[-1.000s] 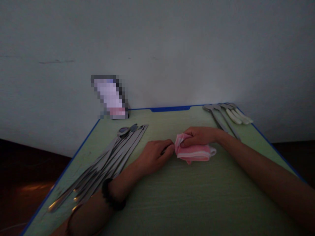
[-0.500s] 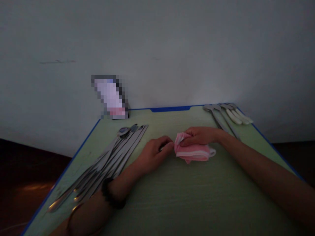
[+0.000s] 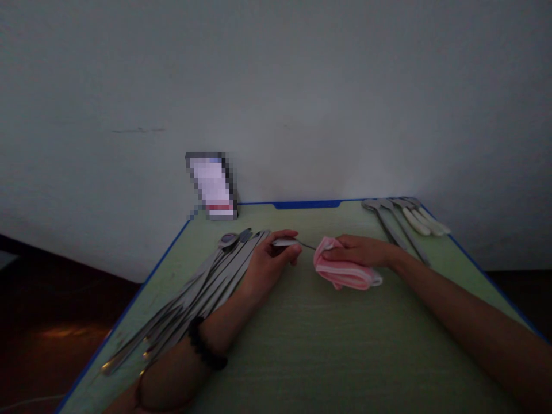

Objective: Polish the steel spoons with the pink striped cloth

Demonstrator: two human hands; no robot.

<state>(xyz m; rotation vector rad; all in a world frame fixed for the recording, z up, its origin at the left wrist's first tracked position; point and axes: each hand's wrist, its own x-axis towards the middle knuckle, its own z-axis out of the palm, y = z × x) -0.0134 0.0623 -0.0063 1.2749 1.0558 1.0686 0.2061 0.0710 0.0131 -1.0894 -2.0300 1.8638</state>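
My left hand (image 3: 273, 259), with a dark beaded bracelet at its wrist, is closed around the bowl end of a metal spoon (image 3: 286, 242). The spoon's thin handle runs rightward into a folded pink cloth with white edging (image 3: 345, 275). Gripping that cloth is my right hand (image 3: 362, 251), its thumb pressed on top; the far end of the handle is hidden inside the fabric. To the left of my left hand lies a loose bundle of long metal cutlery (image 3: 207, 282), partly covered by my forearm.
A green table (image 3: 319, 345) with a blue rim stands against a grey wall (image 3: 302, 86). At the back left a blurred-out phone-like device (image 3: 213, 187) leans on the wall. Metal spoons (image 3: 390, 227) and white-handled cutlery (image 3: 425, 221) lie at the back right.
My left hand has drawn apart from the cloth, so a stretch of the spoon's handle now shows between them. The whole view has shifted slightly, with the scene lower and further right.
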